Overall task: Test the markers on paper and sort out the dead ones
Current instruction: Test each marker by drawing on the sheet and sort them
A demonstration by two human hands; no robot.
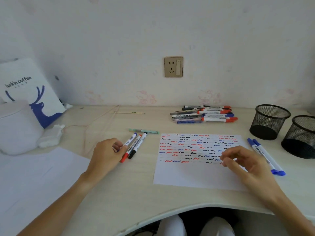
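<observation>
On the counter lies one test paper covered in squiggles, two black mesh cups whose contents cannot be seen, and a heap of markers behind the paper. Two blue markers lie right of it. The left hand pinches the blue one of three markers; the right hand hovers loosely curled over the paper, holding nothing.

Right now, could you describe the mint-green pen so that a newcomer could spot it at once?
Start from the sheet of paper covered in squiggles at the desk's middle. Just off its top left corner, beyond the three markers by the left hand, lies the mint-green pen. It lies crosswise, alone, pale green and patterned, while its neighbours are white-barrelled with coloured caps.
</observation>
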